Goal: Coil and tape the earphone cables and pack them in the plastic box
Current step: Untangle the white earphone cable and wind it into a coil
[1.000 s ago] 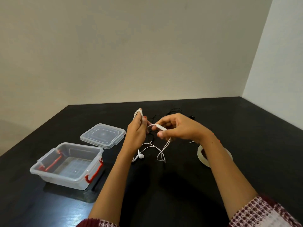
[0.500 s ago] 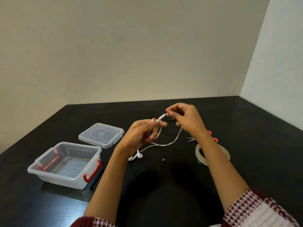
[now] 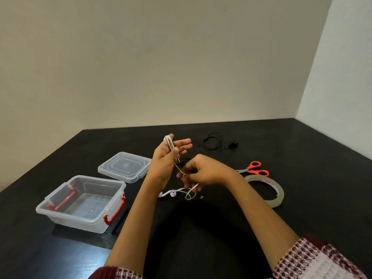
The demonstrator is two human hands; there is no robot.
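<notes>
Your left hand [image 3: 166,158] is raised above the surface [image 3: 221,228] with three fingers stretched out straight. Several turns of the white earphone cable [image 3: 171,144] loop over its upright forefinger, and your thumb lies across the strands and pins them to the hand. From there the cable runs down to your right hand [image 3: 203,172], which sits just below and to the right of the left one. Its fingers are curled and pinch the cable near its free end. The slack curls under the right hand, and the white earbuds [image 3: 171,193] lie on the surface just below your left wrist.

The open plastic box [image 3: 60,198] with red clips sits well to the left of your left hand. Its clear lid [image 3: 125,167] lies flat between the box and that hand. To the right of your right hand lie the orange-handled scissors [image 3: 254,169], and just nearer you is the tape roll [image 3: 278,195]. Beyond both hands rests a black earphone cable [image 3: 213,140], loosely bunched.
</notes>
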